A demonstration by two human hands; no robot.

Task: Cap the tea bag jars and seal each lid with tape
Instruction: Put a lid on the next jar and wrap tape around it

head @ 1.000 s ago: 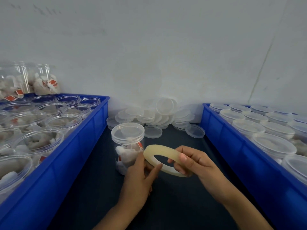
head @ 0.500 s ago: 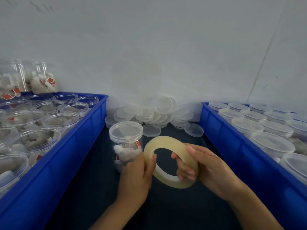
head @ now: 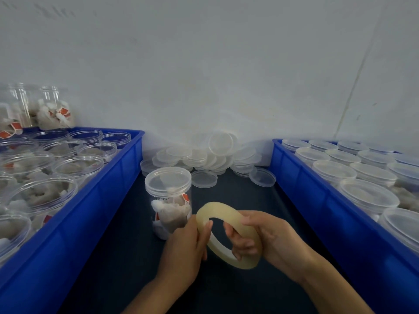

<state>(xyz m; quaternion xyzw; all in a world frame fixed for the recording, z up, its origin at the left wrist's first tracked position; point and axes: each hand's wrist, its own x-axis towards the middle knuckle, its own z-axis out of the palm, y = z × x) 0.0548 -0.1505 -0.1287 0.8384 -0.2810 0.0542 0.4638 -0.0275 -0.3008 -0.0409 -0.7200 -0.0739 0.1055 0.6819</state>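
Observation:
A clear jar (head: 169, 201) full of tea bags stands capped on the dark table between two blue crates. Just to its right I hold a pale yellowish tape roll (head: 223, 214) above the table. My right hand (head: 260, 239) grips the roll with fingers curled through its hole. My left hand (head: 186, 248) holds the roll's left edge, thumb on the outer face, right beside the jar's lower side.
A blue crate (head: 108, 196) on the left holds several open jars of tea bags. A blue crate (head: 317, 200) on the right holds several capped jars. Loose clear lids (head: 204, 155) are piled against the white wall behind the jar.
The roll tipped up from nearly flat, then tilted again as both hands turned it. My left thumb shifted along its outer edge. The jar stayed put.

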